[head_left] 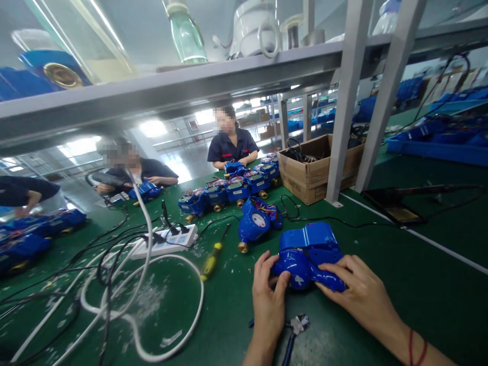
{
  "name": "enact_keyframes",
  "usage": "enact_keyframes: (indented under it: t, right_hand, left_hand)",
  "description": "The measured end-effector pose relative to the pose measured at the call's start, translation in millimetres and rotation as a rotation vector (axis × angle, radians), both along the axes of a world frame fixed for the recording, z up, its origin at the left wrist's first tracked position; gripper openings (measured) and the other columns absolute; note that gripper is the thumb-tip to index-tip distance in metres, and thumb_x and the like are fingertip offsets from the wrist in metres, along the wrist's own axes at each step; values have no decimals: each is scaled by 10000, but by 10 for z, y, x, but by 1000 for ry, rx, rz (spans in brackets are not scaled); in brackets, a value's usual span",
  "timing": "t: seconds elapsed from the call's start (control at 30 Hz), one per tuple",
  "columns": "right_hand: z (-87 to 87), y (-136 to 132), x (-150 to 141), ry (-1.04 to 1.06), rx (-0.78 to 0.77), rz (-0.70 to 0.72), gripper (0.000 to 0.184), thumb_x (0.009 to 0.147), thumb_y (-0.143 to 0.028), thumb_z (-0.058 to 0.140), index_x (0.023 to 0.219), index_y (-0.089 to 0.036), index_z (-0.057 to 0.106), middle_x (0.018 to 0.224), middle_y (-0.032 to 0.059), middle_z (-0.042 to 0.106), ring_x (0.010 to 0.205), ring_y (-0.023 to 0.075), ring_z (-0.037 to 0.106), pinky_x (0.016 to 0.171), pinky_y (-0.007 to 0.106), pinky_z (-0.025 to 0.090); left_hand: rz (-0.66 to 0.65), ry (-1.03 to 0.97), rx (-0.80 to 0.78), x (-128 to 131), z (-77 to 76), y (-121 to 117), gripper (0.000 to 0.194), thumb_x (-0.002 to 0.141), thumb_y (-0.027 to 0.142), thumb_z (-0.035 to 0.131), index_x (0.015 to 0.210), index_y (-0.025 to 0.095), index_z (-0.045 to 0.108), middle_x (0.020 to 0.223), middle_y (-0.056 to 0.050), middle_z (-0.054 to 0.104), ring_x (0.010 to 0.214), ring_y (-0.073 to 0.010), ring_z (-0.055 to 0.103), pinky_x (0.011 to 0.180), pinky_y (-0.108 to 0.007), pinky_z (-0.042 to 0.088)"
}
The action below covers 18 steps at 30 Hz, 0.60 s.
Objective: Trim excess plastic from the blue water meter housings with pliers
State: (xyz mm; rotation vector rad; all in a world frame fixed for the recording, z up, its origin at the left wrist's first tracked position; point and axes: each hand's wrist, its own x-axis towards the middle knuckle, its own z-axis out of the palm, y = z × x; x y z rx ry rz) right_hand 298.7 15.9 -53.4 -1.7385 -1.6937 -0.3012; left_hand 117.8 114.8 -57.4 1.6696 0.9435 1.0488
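A blue water meter (299, 264) with a box-shaped housing rests on the green bench in front of me. My left hand (269, 284) is closed round its left end, thumb on the near side. On the right, my right hand (354, 282) grips the meter's other pipe end between thumb and fingers. Cutting pliers (299, 325) lie on the bench just below the meter, partly hidden behind my left wrist. Beyond my left hand sits another blue water meter (255, 223), its dial showing and coloured wires exposed in its housing.
A yellow screwdriver (211, 262) lies left of the meters. Further left are a white power strip (165, 241) and looped cables. A row of meters (217, 195) stands behind, beside a cardboard box (305, 175). Shelf posts (348, 101) rise at right. Co-workers sit opposite.
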Motion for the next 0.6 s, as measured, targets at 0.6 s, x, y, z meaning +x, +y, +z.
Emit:
enact_keyframes:
  t: [0.6]
  right_hand:
    - [-33,-555,303,-375,6,-438,412,903,-514,354,987,-240,650,834,79,561,698,221,519,559,332,425]
  left_hand:
    - [-220,193,14,539,-117,-140,573,796,111,394,1365,145,341,1310,-128,439,1164,-254,425,998,-365,322]
